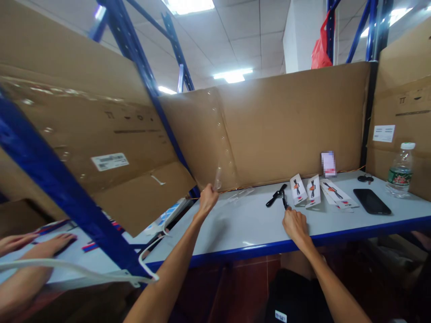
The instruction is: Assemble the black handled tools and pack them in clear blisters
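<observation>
My left hand (208,198) is closed on a clear plastic piece (218,177), raised above the table near the cardboard back panel. More clear plastic pieces (241,194) lie on the table just right of it. My right hand (295,222) is closed around the lower end of a slim black tool (284,200), with its upper part showing above my fingers. Beside it lies another black tool (276,195), slanted on the tabletop. Several white printed cards (313,190), picturing a dark and orange tool, stand or lean right of my right hand.
On the table's right are a black phone (371,201), a water bottle (400,172) and a small dark object (365,178). Cardboard panels and blue posts (67,188) enclose the table (229,229). Another person's hands (50,246) rest at the left table, near a white cable (84,271).
</observation>
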{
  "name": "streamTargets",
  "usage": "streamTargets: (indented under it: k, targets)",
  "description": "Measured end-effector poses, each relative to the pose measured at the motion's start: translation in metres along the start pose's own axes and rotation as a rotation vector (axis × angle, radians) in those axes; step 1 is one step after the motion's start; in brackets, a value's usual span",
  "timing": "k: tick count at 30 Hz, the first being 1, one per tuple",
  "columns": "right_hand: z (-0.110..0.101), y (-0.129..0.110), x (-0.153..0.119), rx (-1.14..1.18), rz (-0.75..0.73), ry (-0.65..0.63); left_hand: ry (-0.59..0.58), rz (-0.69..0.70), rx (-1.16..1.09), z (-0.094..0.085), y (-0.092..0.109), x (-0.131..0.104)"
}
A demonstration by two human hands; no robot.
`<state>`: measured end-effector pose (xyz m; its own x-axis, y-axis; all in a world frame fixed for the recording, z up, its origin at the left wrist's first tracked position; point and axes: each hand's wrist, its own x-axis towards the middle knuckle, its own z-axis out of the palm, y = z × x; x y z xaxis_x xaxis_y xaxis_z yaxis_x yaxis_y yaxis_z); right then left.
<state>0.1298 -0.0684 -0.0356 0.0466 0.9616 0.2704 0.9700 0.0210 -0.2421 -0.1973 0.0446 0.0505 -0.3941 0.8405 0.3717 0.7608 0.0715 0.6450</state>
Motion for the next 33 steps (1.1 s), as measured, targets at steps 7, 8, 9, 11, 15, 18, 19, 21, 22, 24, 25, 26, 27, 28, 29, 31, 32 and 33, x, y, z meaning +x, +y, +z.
streamTargets:
  k: [7,8,9,11,15,18,19,21,22,24,25,26,27,28,29,31,32,33]
  targets:
    - [-0.002,0.001,-0.002,-0.003,-0.003,0.003,-0.590,-0.172,-1.026,-0.004,0.040,-0.022]
    - [-0.003,0.001,-0.003,0.001,-0.004,0.003,-0.662,-0.193,-1.124,0.000,0.043,-0.027]
    - [-0.003,0.001,-0.003,0.009,-0.001,0.001,-0.716,-0.229,-1.201,0.006,0.047,-0.032]
    - [-0.003,0.002,-0.002,0.043,0.027,-0.005,-0.799,-0.336,-1.308,0.022,0.052,-0.038]
    - [0.002,0.007,0.007,0.189,0.143,0.017,-0.753,-0.473,-1.416,0.063,0.062,-0.039]
    - [0.010,0.014,0.018,0.453,0.152,0.125,-0.563,-0.502,-1.410,0.091,0.073,-0.037]
    - [0.013,0.016,0.021,0.582,0.136,0.163,-0.522,-0.501,-1.405,0.099,0.077,-0.037]
    - [0.018,0.020,0.026,0.846,0.104,0.223,-0.478,-0.455,-1.399,0.114,0.085,-0.042]
    - [0.020,0.021,0.027,0.955,0.094,0.245,-0.463,-0.406,-1.395,0.121,0.089,-0.047]
    - [0.020,0.023,0.027,1.085,0.076,0.287,-0.452,-0.297,-1.405,0.131,0.095,-0.058]
    - [0.019,0.023,0.025,1.108,0.059,0.308,-0.463,-0.259,-1.418,0.135,0.098,-0.064]
    - [0.017,0.023,0.023,1.107,0.041,0.333,-0.486,-0.236,-1.435,0.139,0.100,-0.070]
    - [0.014,0.024,0.020,1.086,0.021,0.356,-0.515,-0.226,-1.446,0.142,0.101,-0.075]
    - [0.011,0.024,0.018,1.045,0.004,0.374,-0.547,-0.221,-1.450,0.145,0.102,-0.080]
    - [0.007,0.024,0.016,0.985,-0.012,0.380,-0.579,-0.216,-1.449,0.147,0.102,-0.084]
    - [-0.002,0.022,0.013,0.797,-0.038,0.347,-0.633,-0.207,-1.446,0.150,0.103,-0.090]
    - [-0.006,0.019,0.013,0.668,-0.043,0.308,-0.662,-0.206,-1.451,0.151,0.103,-0.092]
    - [-0.011,0.016,0.013,0.525,-0.042,0.263,-0.703,-0.208,-1.466,0.151,0.104,-0.094]
